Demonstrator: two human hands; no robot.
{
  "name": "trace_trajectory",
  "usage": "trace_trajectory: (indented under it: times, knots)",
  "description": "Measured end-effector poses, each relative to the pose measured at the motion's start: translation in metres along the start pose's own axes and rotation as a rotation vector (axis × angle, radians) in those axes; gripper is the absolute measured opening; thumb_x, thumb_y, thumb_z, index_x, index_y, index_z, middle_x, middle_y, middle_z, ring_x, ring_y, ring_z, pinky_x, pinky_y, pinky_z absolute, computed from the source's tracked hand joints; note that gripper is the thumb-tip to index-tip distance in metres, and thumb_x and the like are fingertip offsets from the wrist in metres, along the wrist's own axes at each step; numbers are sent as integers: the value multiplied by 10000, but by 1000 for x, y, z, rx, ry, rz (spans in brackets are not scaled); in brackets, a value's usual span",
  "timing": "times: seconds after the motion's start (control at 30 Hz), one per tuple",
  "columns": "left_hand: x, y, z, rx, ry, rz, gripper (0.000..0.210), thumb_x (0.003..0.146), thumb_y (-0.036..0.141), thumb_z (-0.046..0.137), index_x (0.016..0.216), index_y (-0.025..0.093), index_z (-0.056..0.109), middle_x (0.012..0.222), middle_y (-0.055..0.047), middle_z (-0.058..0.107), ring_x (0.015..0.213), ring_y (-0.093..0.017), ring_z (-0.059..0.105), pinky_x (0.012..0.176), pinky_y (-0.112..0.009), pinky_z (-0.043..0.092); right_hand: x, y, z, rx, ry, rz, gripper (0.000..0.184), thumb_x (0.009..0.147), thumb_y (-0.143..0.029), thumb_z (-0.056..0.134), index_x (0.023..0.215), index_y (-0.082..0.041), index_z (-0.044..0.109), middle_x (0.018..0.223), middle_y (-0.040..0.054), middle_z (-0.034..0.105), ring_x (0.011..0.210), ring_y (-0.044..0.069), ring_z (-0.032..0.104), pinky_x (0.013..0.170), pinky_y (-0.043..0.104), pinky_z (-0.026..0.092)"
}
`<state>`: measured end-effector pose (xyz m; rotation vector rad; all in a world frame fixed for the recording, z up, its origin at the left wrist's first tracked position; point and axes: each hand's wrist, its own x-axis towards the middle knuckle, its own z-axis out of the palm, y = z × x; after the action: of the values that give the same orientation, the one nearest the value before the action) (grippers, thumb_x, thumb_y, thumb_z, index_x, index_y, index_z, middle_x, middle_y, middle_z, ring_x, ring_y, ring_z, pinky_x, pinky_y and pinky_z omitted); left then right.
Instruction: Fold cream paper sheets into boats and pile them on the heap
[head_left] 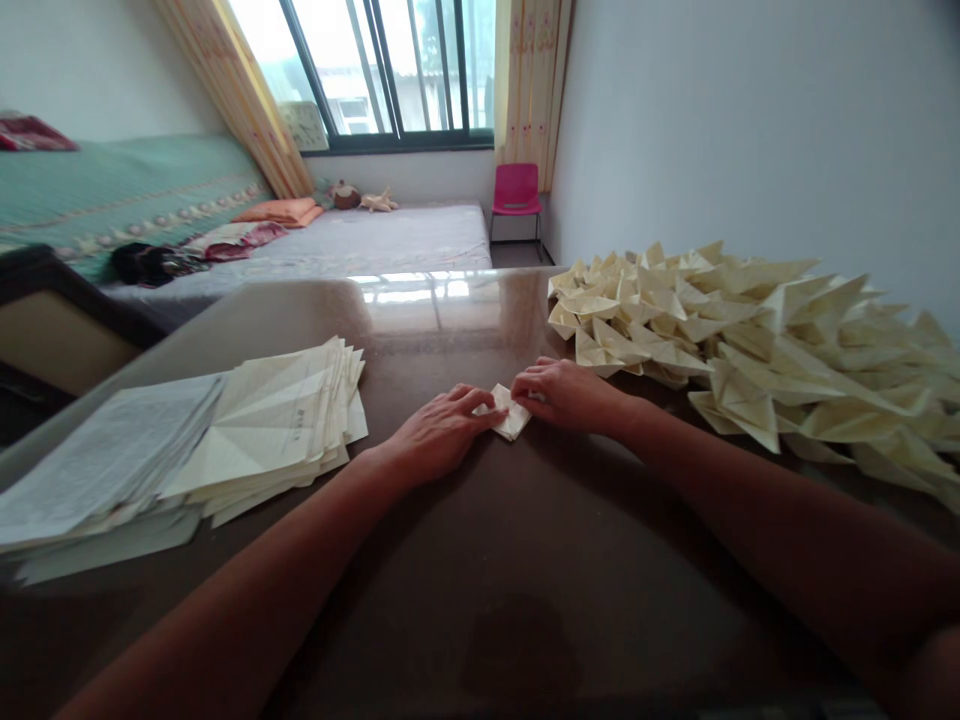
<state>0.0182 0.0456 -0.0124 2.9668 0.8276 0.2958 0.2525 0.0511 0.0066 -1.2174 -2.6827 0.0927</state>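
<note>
In the head view, the left hand [439, 430] and the right hand [568, 394] meet over a small folded paper [513, 424] lying on the table [450, 590]. The left hand is mostly closed, its thumb and curled fingers taking hold of the near-left edge; the right hand is likewise drawn in, its bent fingertips gripping the opposite edge. Whether either thumb is tucked under a flap is too small to tell. The paper sits directly between the two hands, flat and compact, roughly a diamond, with none of the spread points seen in the finished-looking pieces, so it seems partway through its folds.

Beyond and to the right of the right hand is a broad heap of pointed paper shapes [780, 320], which I take to be the work already done; it is far too jumbled to count. To the left of the left hand lie a stack of cream sheets [259, 415], the top one creased in rays, and, farther left, a stack of grey printed sheets [112, 440]. These flat sheets look like what is left, so much appears done, with a fair amount remaining.
</note>
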Motion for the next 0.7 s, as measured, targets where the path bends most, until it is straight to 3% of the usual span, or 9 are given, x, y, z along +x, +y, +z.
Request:
trace_trajectory:
  times: [0.1, 0.2, 0.33, 0.47, 0.7]
  knots:
    - [1, 1, 4, -27, 29, -1, 384, 948, 194, 396, 1294, 296, 529, 1236, -69, 557, 1142, -228, 458, 988, -406, 416, 0, -7, 11, -75, 10, 2, 332, 915, -208, 494, 1229, -258, 589, 1033, 83, 633, 942, 207, 549, 763, 302, 387]
    - [2, 1, 4, -63, 51, 23, 394, 942, 167, 398, 1300, 277, 521, 1267, -78, 544, 1177, -226, 444, 1015, -406, 402, -1, -12, 20, -159, -21, 9, 397, 914, -219, 513, 1307, -277, 521, 1094, 100, 585, 1004, 228, 517, 777, 313, 386]
    - [2, -1, 0, -67, 31, 38, 374, 942, 211, 421, 1300, 231, 523, 1227, -92, 565, 1109, -214, 497, 1000, -368, 419, -2, -12, 23, -188, -27, 8, 415, 931, -244, 498, 1346, -265, 480, 1100, 107, 564, 1042, 242, 491, 798, 335, 388]
    - [1, -2, -1, -55, 74, 6, 403, 939, 333, 473, 1338, 271, 484, 1171, -67, 617, 1041, -192, 550, 931, -315, 459, -1, -4, 20, -112, -49, -9, 413, 944, -266, 483, 1355, -311, 479, 1082, 93, 567, 1022, 221, 506, 790, 315, 394]
    - [0, 2, 4, 123, 66, 66, 333, 958, 225, 436, 1259, 312, 549, 1183, -40, 626, 1041, -180, 567, 785, -248, 469, 0, 0, 16, -29, 0, -16, 372, 940, -228, 454, 1291, -288, 561, 1034, 85, 605, 969, 206, 552, 780, 296, 409]
